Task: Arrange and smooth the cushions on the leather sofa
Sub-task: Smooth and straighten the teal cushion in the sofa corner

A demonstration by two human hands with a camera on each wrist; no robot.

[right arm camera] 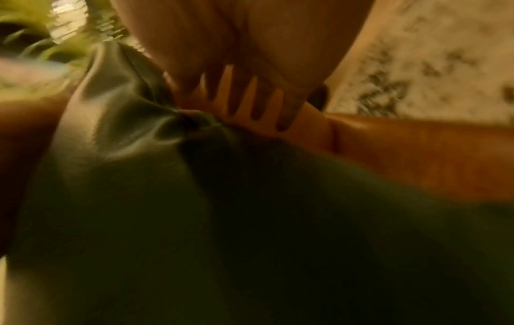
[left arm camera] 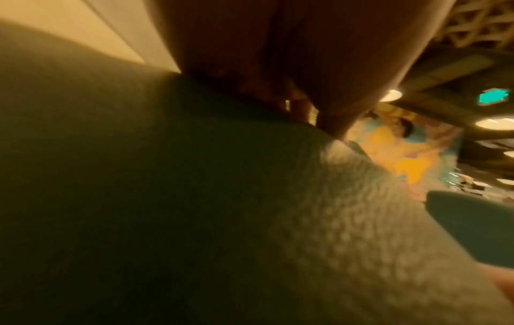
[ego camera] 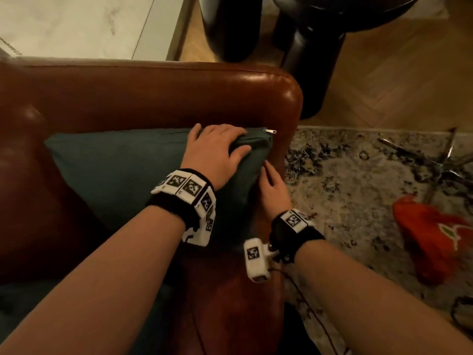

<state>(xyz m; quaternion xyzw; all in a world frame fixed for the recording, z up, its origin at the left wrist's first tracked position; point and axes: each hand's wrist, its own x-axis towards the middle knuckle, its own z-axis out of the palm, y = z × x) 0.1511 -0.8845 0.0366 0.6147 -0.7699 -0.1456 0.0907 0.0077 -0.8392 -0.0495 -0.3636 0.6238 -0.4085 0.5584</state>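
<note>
**Two hands on one teal cushion at the sofa's right end**

One brown leather sofa point(ego camera: 153, 98) fills the left and middle of the head view, its rounded right arm point(ego camera: 289, 103) glossy under the light. One patterned rug point(ego camera: 358, 190) lies on the floor to the right of it, and on the rug sits one orange-red bag point(ego camera: 432, 234). Beyond the sofa arm stands one dark, rounded piece of furniture point(ego camera: 307, 47) on a wooden floor.

One teal cushion point(ego camera: 122, 170) leans in the sofa's right corner, its right edge touching the inside of the arm. Its zipper pull point(ego camera: 271, 130) shows at the upper right corner.

The left hand point(ego camera: 217, 149) rests flat on the cushion's upper right part, fingers point(ego camera: 238, 152) spread and straight, pressing the fabric. The right hand point(ego camera: 275, 190) lies along the cushion's right edge, between cushion and sofa arm; in the right wrist view its fingers point(right arm camera: 244, 103) are straight, slightly parted, pushed into the fabric there. Each wrist carries one black band with white marker blocks.
</note>
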